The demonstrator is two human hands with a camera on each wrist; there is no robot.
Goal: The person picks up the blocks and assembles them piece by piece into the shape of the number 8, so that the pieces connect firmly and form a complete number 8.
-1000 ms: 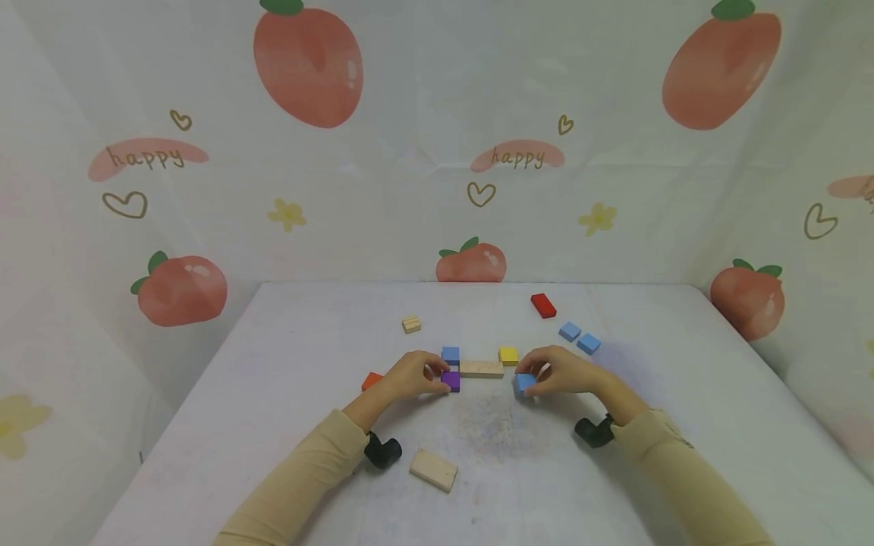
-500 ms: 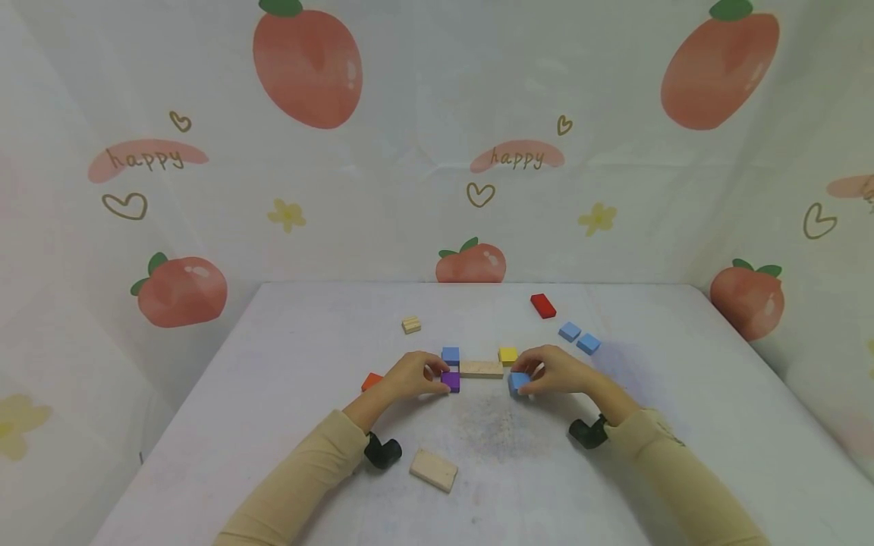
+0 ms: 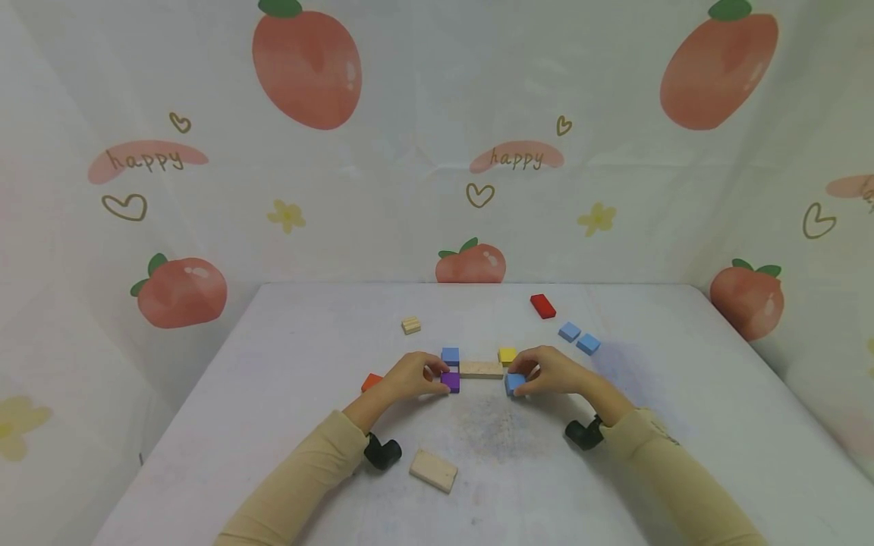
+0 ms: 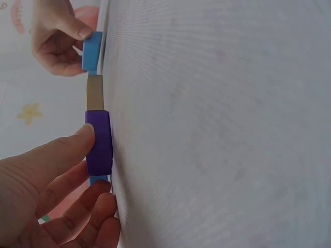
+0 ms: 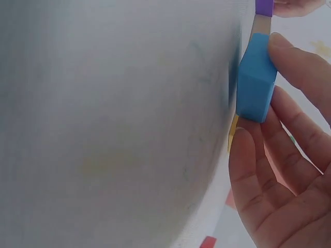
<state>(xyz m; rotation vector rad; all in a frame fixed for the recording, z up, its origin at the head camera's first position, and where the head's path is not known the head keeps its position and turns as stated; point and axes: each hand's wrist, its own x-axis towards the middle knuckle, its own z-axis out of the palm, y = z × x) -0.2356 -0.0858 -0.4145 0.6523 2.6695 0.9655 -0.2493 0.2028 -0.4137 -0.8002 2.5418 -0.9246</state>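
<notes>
My left hand (image 3: 418,374) pinches a purple block (image 3: 451,381), which sits on the table against the near left corner of a long plain wooden block (image 3: 481,370). In the left wrist view the thumb lies on the purple block (image 4: 99,142) and the fingers curl by its end. Thumb and fingers of my right hand (image 3: 551,370) hold a light blue block (image 3: 515,384) near the wooden block's right end. The right wrist view shows that blue block (image 5: 256,77) close up. Behind the wooden block's ends are another blue block (image 3: 450,356) and a yellow block (image 3: 507,356).
An orange-red block (image 3: 371,381) lies partly hidden behind the left wrist. A flat wooden block (image 3: 434,470) rests nearer the front. Farther back are a small stack of wooden pieces (image 3: 411,325), a red block (image 3: 542,306) and two blue blocks (image 3: 570,331).
My right hand has moved left with the blue block, bringing it close to the wooden block's right end. The left hand stays at the purple block.
</notes>
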